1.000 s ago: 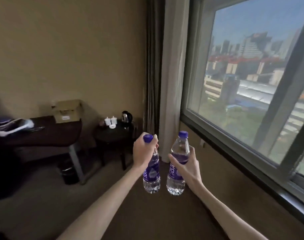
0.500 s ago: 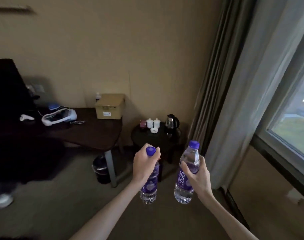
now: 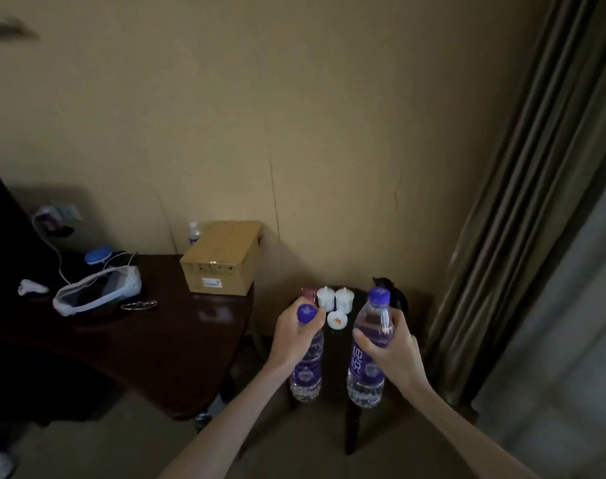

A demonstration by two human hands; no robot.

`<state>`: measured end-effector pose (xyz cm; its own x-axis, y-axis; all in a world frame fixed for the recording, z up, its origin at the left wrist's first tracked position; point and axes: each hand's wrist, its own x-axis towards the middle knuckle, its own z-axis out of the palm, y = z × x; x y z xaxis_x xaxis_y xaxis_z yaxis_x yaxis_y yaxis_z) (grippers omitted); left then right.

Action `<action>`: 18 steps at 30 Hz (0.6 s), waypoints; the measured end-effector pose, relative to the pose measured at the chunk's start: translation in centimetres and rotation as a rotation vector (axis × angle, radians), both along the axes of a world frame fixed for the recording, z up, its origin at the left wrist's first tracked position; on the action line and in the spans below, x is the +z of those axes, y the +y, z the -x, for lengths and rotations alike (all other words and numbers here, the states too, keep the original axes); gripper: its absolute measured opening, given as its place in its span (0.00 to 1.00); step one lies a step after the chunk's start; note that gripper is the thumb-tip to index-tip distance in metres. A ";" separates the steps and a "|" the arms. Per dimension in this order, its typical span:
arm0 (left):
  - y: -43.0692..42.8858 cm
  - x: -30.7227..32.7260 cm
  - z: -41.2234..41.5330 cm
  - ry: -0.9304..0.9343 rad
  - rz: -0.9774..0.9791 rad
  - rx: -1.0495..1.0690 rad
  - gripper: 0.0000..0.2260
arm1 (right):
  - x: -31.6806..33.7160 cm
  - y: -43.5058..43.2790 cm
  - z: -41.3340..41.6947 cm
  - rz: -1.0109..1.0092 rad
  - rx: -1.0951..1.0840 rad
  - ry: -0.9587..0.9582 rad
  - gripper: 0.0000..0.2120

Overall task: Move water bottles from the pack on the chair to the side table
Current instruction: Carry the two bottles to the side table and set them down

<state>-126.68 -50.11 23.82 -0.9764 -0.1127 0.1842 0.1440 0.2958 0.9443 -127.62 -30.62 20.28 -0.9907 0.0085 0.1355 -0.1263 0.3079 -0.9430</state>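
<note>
Purple-capped bottles [image 3: 367, 361] gripped upright in left hand [image 3: 296, 335] and right hand [image 3: 393, 347], above dark side table [image 3: 332, 344] edge.

— What's different from a second ago?

— You've turned away from the window; it's gone from view. The small side counter [image 3: 332, 344], once far off at eleven o'clock, now sits right behind your hands.

— And the bottles?

— Your left hand [image 3: 296, 335] and right hand [image 3: 389, 344] have carried both bottles over its near edge.
</note>
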 end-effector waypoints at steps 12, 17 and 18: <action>0.5 -3.4 34.5 -0.111 -0.052 -0.025 0.05 | -2.2 0.4 33.7 -0.091 0.043 -0.114 0.22; 1.3 -6.4 46.0 -0.133 -0.049 0.094 0.07 | -5.1 1.5 45.6 -0.081 0.106 -0.123 0.25; 1.4 -7.2 47.9 -0.126 -0.041 0.129 0.07 | -5.9 1.6 47.8 -0.086 0.125 -0.132 0.26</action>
